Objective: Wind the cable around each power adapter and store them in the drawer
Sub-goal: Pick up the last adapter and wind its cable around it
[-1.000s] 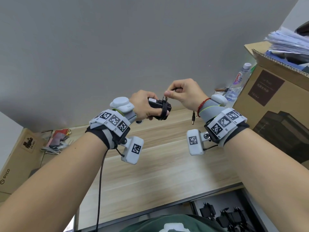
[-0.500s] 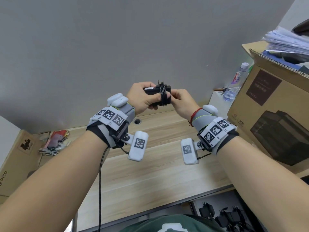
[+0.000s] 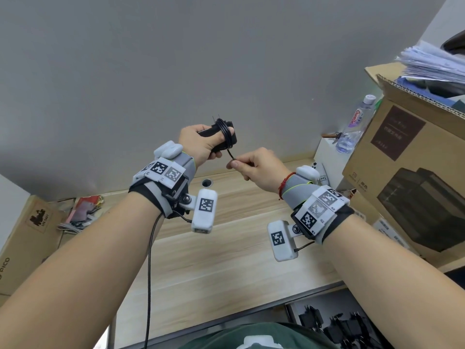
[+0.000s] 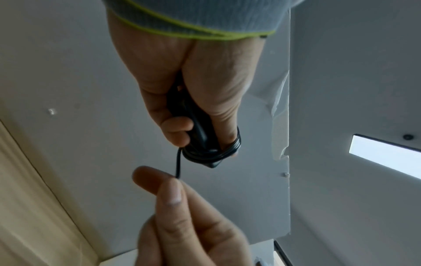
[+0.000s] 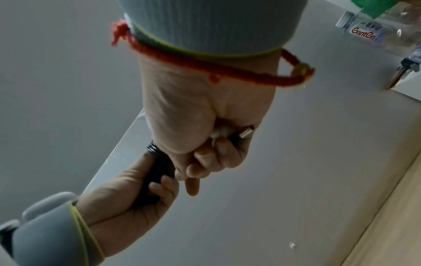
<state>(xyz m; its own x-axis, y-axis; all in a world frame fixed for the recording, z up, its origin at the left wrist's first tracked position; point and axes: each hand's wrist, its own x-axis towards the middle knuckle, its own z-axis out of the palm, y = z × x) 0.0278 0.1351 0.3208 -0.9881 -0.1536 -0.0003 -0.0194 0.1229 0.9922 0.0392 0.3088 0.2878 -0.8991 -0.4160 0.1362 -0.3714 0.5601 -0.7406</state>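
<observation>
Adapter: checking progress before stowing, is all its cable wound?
No: a short cable tail runs from the adapter to the right hand.

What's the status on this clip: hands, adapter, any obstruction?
Left hand grips black plastic power adapter, thin black cable coiled round it. Right hand pinches the short free cable end. Nothing in the way; drawer below desk open.

Both forearms raised ahead, grey wrist bands strapped on. Left hand (image 3: 201, 142) higher, fingers and thumb curled round the black power adapter (image 3: 221, 138), thumb seemingly caught under the wound coils. Right hand (image 3: 256, 167) lower and just beside, fist closed, thumb and forefinger pinching the thin black cable (image 3: 231, 156), metal plug tip (image 5: 247, 133) poking from the palm.
</observation>
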